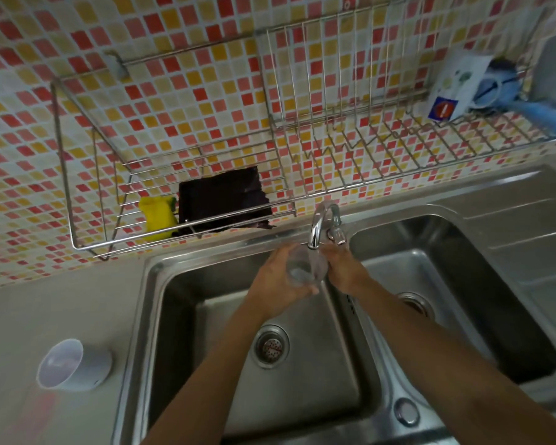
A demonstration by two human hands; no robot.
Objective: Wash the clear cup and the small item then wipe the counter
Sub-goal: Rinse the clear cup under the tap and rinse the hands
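Where the faucet (316,224) curves over the left basin (187,332) of the steel sink, we find the clear cup (305,268) held just below the spout, its mouth tilted toward us. The left hand (275,282) grips it from the left, fingers curled round its wall and thumb along the near rim. The right hand (345,271) lies against the cup's right side, below the faucet lever. Blur hides its fingers, so we cannot tell whether they grip the cup or merely touch it. A small white cup (74,364) lies tipped on the bench (45,303) left of the sink, well apart from both hands. A wire rack (126,239) on the tiled wall carries a yellow sponge (156,216) beside a dark cloth (222,200). A strainer (270,345) sits in the left basin's drain.
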